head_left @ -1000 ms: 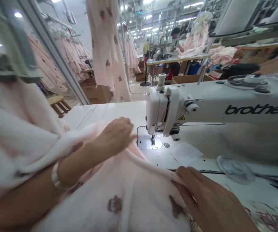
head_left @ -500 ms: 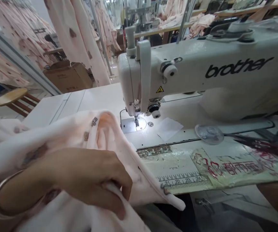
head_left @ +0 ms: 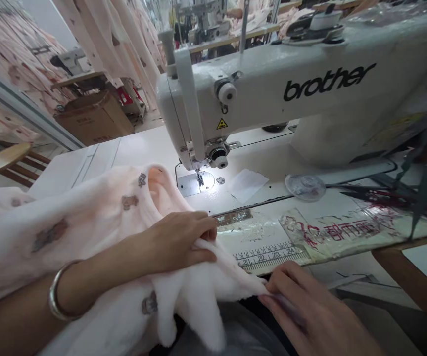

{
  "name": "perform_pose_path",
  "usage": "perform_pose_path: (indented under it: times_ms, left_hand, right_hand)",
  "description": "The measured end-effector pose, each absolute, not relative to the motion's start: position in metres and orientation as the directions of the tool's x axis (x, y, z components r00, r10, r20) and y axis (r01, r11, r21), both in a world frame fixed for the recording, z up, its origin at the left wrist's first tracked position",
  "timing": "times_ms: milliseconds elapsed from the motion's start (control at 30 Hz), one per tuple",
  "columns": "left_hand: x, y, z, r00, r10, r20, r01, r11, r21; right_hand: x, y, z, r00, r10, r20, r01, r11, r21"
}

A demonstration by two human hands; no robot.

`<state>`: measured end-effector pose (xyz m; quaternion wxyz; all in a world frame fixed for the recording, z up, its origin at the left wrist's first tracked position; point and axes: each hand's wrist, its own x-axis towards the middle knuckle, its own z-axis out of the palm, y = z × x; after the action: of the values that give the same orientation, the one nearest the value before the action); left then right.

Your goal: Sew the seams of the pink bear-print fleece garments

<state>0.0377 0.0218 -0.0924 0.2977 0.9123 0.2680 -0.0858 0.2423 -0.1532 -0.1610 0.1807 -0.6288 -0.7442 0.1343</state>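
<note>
The left hand (head_left: 178, 242) grips the pale pink printed fleece garment (head_left: 98, 232) bunched at the tabletop's (head_left: 142, 148) front edge; the right hand (head_left: 302, 309) pinches its corner, near the Brother sewing machine (head_left: 272, 94).

Open table (head_left: 87, 163) is left behind the heaped fabric (head_left: 98, 217); the way to the needle plate (head_left: 193, 183) is roofed by the machine head (head_left: 191, 113)

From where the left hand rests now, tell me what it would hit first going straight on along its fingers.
The left hand points right, across the pink fleece fabric. It would probably first meet the tape measure strip at the table edge, though depth is unclear.
</note>
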Motion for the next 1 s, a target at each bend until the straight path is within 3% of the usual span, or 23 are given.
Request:
perform_pose_path:
  times_ms: [100,167,233,333,433,600,700,767,833,1000]
  left_hand:
    - [0.034,0.031,-0.105,0.885,0.431,-0.179,0.465,-0.785,0.41]
    - [0.025,0.043,-0.11,0.891,0.404,-0.206,0.454,-0.804,0.385]
    - [0.013,0.057,-0.109,0.854,0.455,-0.252,0.519,-0.775,0.361]
    - [0.0,0.068,-0.102,0.774,0.563,-0.289,0.632,-0.708,0.314]
    - [0.004,0.059,-0.095,0.753,0.606,-0.258,0.658,-0.702,0.274]
    - [0.029,0.029,-0.089,0.865,0.48,-0.149,0.5,-0.795,0.344]
    - [0.032,0.026,-0.079,0.833,0.505,-0.227,0.548,-0.696,0.464]
    - [0.028,0.03,-0.072,0.826,0.459,-0.327,0.56,-0.597,0.575]
    - [0.025,0.034,-0.069,0.82,0.414,-0.396,0.572,-0.558,0.601]
    - [0.03,0.032,-0.084,0.769,0.566,-0.297,0.638,-0.661,0.394]
  right_hand:
    - [0.236,-0.141,-0.161,-0.124,0.979,0.164,0.908,0.179,-0.378]
    - [0.23,-0.124,-0.154,-0.108,0.977,0.182,0.92,0.167,-0.354]
    - [0.225,-0.1,-0.144,-0.091,0.99,0.11,0.918,0.126,-0.376]
    - [0.222,-0.064,-0.129,-0.122,0.989,-0.081,0.858,0.064,-0.51]
    - [0.224,-0.043,-0.122,-0.174,0.975,-0.139,0.804,0.059,-0.592]
    - [0.231,-0.038,-0.119,-0.193,0.967,-0.166,0.766,0.042,-0.642]
    - [0.234,-0.042,-0.106,-0.246,0.955,-0.165,0.695,0.055,-0.717]
    - [0.235,-0.046,-0.097,-0.283,0.947,-0.15,0.61,0.057,-0.791]
    - [0.234,-0.049,-0.095,-0.296,0.944,-0.144,0.566,0.052,-0.823]
    - [0.226,-0.043,-0.114,-0.203,0.971,-0.128,0.712,0.056,-0.7]
